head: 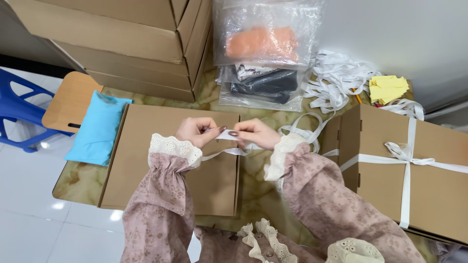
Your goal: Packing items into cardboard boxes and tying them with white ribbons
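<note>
My left hand (196, 131) and my right hand (257, 133) meet over a flat brown cardboard box (146, 160), and both pinch a strip of white ribbon (228, 136) stretched between the fingertips. The ribbon trails off to the right toward a loose heap of white ribbon (336, 80). Both arms wear pink patterned sleeves with lace cuffs.
A closed cardboard box tied with white ribbon (414, 170) sits at the right. Stacked cardboard boxes (126, 39) stand at the back left, plastic bags with orange and dark items (265, 53) behind. A blue cushion (97, 127), yellow paper (387, 87), a blue chair (19, 109) lie around the marble-patterned table (78, 180).
</note>
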